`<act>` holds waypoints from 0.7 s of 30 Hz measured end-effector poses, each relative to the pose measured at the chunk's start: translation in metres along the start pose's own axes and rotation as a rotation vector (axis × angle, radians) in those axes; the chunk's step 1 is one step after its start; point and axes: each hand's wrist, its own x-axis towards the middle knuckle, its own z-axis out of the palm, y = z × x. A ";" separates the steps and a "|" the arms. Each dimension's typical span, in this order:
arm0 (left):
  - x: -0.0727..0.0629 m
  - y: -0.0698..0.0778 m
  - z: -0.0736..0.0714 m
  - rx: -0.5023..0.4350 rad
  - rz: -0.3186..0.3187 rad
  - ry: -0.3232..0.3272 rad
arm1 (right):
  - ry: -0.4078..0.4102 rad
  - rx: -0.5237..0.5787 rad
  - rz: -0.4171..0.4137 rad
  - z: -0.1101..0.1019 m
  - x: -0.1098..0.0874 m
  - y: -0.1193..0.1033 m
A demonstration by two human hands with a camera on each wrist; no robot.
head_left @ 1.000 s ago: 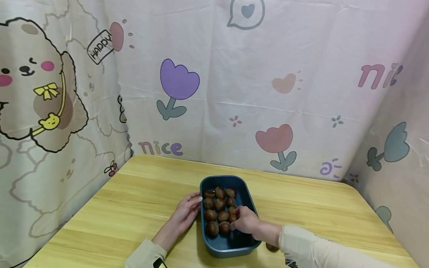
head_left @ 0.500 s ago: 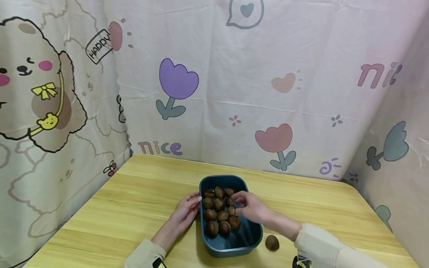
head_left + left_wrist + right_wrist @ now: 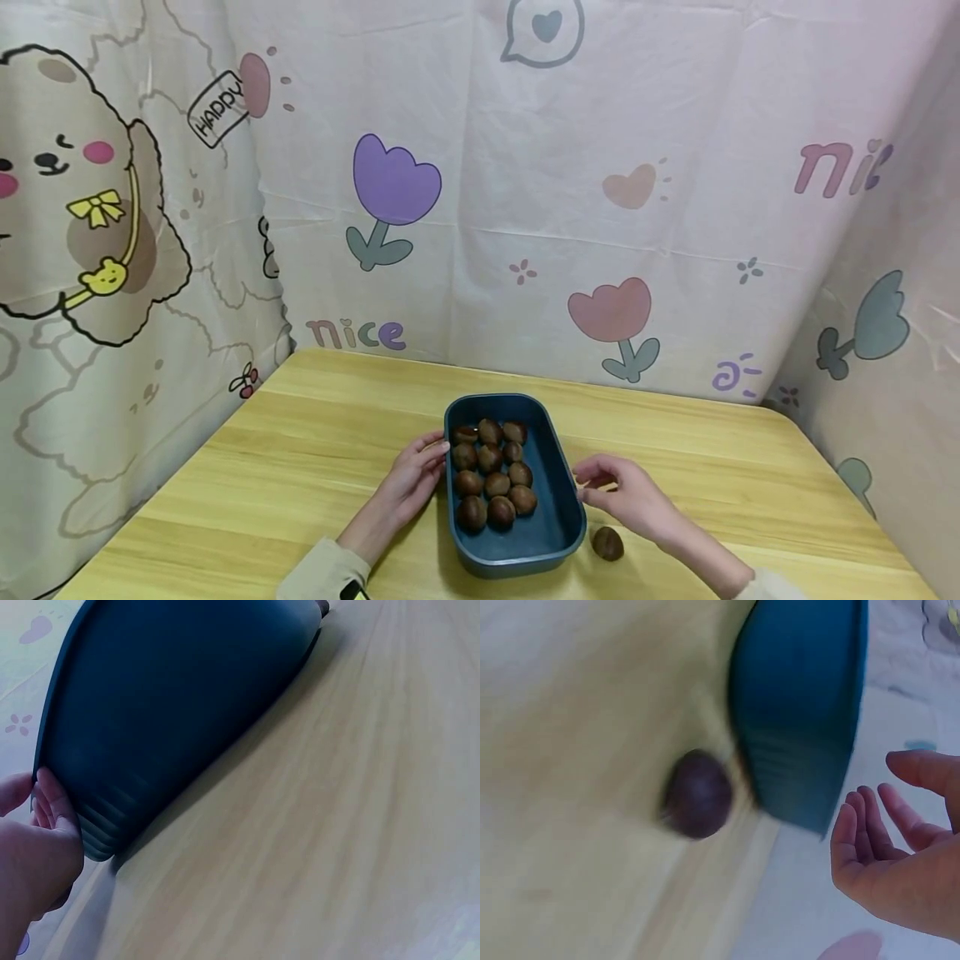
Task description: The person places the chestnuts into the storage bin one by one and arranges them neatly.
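In the head view, a dark blue rectangular plastic container (image 3: 517, 550) with rounded corners stands on the table. Brown chestnuts (image 3: 490, 458) lie inside it in several rows of three, along its left side. My left hand (image 3: 411, 479) holds the container's left side; in the left wrist view the thumb is at the rim and the fingers (image 3: 56, 799) lie against the outer wall. My right hand (image 3: 626, 496) hovers just beyond the right wall, fingers loosely bent and holding nothing. One loose chestnut (image 3: 608, 543) rests on the table below it, beside the container.
The light wood-grain table (image 3: 337, 408) extends around the container on all sides. A printed curtain (image 3: 525, 208) hangs behind the table and along both sides.
My right hand has let go of a chestnut inside the container, lifted out and moved right past the wall. The loose chestnut has come into full view. The left hand stays in place.
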 end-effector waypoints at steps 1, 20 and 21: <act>0.000 0.000 0.000 -0.002 0.000 0.002 | 0.002 0.015 0.012 -0.002 -0.002 0.006; 0.002 -0.002 -0.001 -0.004 0.004 0.001 | 0.033 -0.090 0.225 0.011 -0.038 0.059; 0.002 -0.002 -0.001 -0.003 0.004 0.002 | 0.047 -0.093 0.237 0.013 -0.038 0.059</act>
